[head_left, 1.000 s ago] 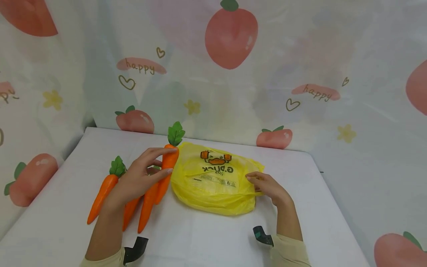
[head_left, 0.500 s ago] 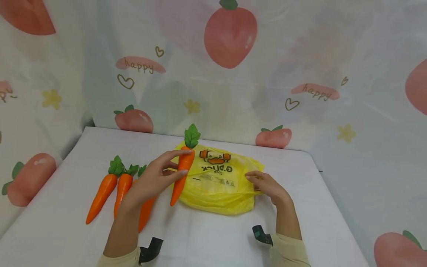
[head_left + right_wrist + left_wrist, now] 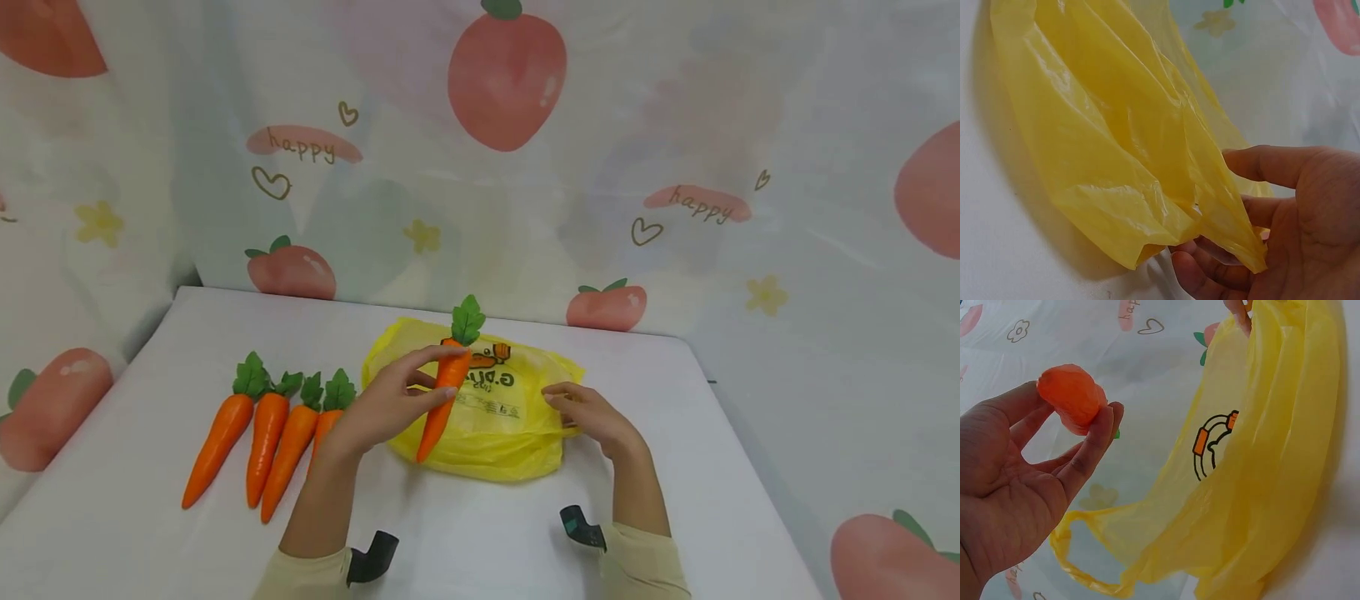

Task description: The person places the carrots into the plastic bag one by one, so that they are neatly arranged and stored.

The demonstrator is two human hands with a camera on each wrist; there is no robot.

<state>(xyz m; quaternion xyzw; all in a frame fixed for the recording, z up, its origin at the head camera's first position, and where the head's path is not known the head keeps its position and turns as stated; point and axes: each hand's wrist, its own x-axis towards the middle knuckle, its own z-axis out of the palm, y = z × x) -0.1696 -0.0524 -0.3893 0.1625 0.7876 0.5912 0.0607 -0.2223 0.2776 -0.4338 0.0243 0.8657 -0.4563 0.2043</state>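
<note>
My left hand pinches an orange carrot with a green leafy top between thumb and fingers. The carrot hangs tip down and overlaps the left half of a yellow plastic bag in the head view. From the left wrist the carrot shows end-on, left of the bag's raised, loose mouth and a handle loop. My right hand holds the bag's right edge. In the right wrist view, the thumb lies along the plastic while other fingers curl beneath it, partly hidden.
Several more carrots lie side by side at the left of the white table; my left forearm partly covers the nearest one. A patterned cloth backdrop rises behind the table. Each wrist carries a black mount.
My left hand has carried the carrot to the right, from beside the other carrots to over the bag. The right hand keeps its grip on the bag's edge.
</note>
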